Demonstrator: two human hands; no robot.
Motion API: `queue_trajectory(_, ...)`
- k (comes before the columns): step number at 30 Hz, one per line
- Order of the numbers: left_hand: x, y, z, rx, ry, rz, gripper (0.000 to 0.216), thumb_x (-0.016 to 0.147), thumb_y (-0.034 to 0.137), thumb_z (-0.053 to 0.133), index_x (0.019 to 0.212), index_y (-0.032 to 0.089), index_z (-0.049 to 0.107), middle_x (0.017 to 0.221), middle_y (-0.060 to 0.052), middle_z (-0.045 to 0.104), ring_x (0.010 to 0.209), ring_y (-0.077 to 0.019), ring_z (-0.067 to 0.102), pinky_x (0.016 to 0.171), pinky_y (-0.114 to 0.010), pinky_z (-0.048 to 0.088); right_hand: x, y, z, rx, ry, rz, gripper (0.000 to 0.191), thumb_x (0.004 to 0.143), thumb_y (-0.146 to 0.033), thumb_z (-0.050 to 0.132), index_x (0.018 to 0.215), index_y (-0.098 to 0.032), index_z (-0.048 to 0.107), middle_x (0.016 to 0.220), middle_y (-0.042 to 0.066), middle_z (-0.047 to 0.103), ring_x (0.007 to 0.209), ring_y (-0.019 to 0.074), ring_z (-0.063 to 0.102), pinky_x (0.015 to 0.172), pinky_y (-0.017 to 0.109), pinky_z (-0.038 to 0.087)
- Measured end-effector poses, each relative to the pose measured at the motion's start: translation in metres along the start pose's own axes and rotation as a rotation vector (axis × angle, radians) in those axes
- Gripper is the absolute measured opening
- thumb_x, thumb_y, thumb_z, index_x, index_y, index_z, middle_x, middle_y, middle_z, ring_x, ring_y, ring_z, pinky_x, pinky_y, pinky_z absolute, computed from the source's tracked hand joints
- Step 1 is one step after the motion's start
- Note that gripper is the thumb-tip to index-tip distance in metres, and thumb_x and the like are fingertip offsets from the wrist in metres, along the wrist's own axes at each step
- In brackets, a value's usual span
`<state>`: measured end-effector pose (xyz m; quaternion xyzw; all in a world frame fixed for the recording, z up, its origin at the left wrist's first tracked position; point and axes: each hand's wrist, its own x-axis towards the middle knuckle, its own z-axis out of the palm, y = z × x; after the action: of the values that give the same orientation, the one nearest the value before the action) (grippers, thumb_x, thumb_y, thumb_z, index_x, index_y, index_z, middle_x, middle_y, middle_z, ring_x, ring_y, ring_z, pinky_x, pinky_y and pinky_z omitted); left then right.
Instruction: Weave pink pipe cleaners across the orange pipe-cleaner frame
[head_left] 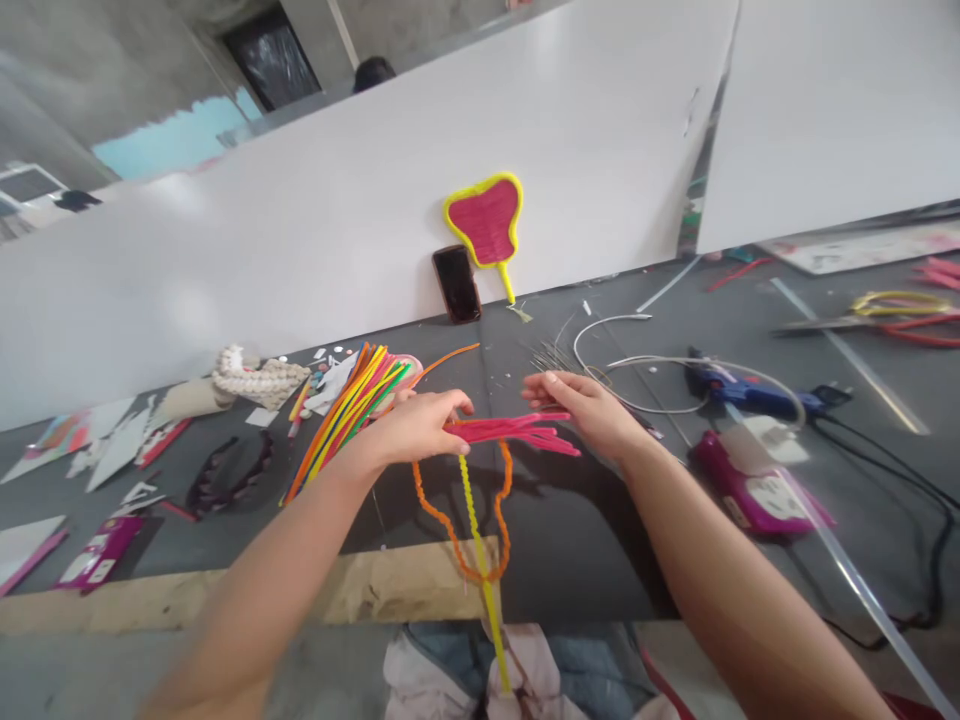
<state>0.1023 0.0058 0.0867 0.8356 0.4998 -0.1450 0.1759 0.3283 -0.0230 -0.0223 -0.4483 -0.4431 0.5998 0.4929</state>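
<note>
My left hand (pixel 420 430) is closed around one end of a bunch of pink pipe cleaners (pixel 517 432) and the top of an orange pipe-cleaner loop (pixel 501 510) with a yellow stem (pixel 480 540) that hangs down over the table edge. My right hand (pixel 589 408) pinches the other part of the pink bunch from the right. Both hands hover just above the dark grey table (pixel 570 530).
A bundle of coloured pipe cleaners (pixel 345 410) lies left of my hands. A finished pink fan with yellow rim (pixel 486 222) and a phone (pixel 456 284) lean on the white board. A blue glue gun (pixel 739 390), a pink box (pixel 754 490) and cables lie to the right.
</note>
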Motion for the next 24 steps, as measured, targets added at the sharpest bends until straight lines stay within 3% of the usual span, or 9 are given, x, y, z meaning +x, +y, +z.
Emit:
queue_trajectory(5,-0.011,0.021,-0.005,0.08,-0.039,0.177,0.023,0.075,0.039,0.067,0.095,0.027,0.067,0.085,0.001,0.068,0.095,-0.0225,0.06,0.1,-0.043,0.025,-0.011,-0.006,0.0,0.082,-0.347,0.178,0.057,0.077,-0.066,0.063,0.097,-0.013,0.07,0.092,0.009,0.072,0.079,0.0152,0.065,0.077,0.029,0.05)
queue_trajectory(10,-0.007,0.034,-0.003,0.122,-0.097,0.225,0.018,0.074,0.035,0.069,0.089,0.024,0.068,0.085,0.0,0.069,0.098,-0.023,0.058,0.095,-0.041,0.025,-0.018,-0.014,0.004,-0.071,-0.557,0.209,0.058,0.074,-0.066,0.066,0.093,-0.011,0.071,0.078,0.003,0.069,0.067,0.0118,0.058,0.066,0.024,0.044)
queue_trajectory(17,0.0,0.037,-0.014,0.1,-0.227,0.183,0.032,0.071,0.041,0.069,0.098,0.025,0.069,0.094,-0.001,0.07,0.097,-0.024,0.059,0.092,-0.038,0.032,-0.021,-0.017,0.013,-0.098,-0.551,0.292,0.039,0.07,-0.052,0.075,0.082,-0.015,0.069,0.066,-0.004,0.061,0.056,0.0076,0.048,0.054,0.02,0.035)
queue_trajectory(24,0.014,0.018,-0.011,-0.145,-0.378,0.229,0.027,0.078,0.04,0.056,0.093,0.022,0.069,0.095,-0.001,0.071,0.085,-0.0168,0.063,0.072,-0.025,0.041,-0.019,-0.011,0.017,-0.118,-0.517,0.289,0.032,0.071,-0.047,0.073,0.078,-0.016,0.067,0.064,-0.005,0.059,0.054,0.0076,0.046,0.053,0.021,0.035)
